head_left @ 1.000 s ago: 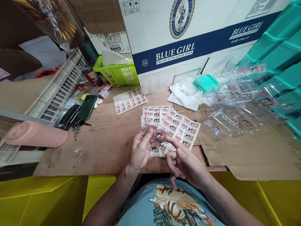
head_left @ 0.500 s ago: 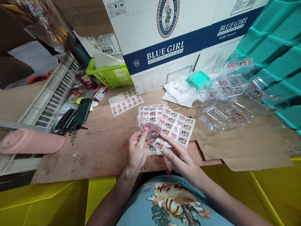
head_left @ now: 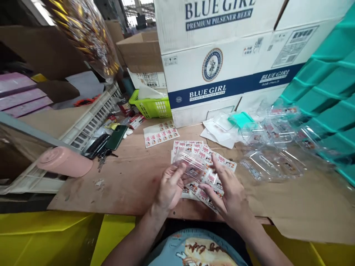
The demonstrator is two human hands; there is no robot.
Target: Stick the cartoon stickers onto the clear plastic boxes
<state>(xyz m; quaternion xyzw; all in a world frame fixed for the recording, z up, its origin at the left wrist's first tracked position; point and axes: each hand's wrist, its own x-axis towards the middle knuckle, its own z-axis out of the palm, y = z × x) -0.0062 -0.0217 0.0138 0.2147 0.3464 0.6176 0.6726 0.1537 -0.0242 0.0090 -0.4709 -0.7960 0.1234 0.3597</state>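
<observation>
Between the thumb and fingers of my left hand (head_left: pixel 170 184) is a clear plastic box (head_left: pixel 191 164), raised above the sticker sheets. My right hand (head_left: pixel 229 190) is just right of the box, thumb and fingers spread, with nothing in its grasp. Under both lie overlapping sticker sheets (head_left: pixel 226 160) printed with orange, black and white cats and pink lettering. Part of the box is hidden by my left fingers. Whether the cat print seen through it is on the box or on the sheets below, I cannot tell.
Several clear plastic boxes (head_left: pixel 273 166) lie on cardboard at right, beside stacked teal bins (head_left: pixel 324 92). White papers (head_left: pixel 217 135) and another sticker sheet (head_left: pixel 161 136) lie further back. Beer cartons (head_left: pixel 199 88) block the rear. A phone (head_left: pixel 116 137), keys (head_left: pixel 102 160) and a pink bottle (head_left: pixel 65 161) are at left.
My right hand has drawn back from the box and opened wider. My left hand still holds the box, now turned to show more of its broad face. The camera view has tilted up.
</observation>
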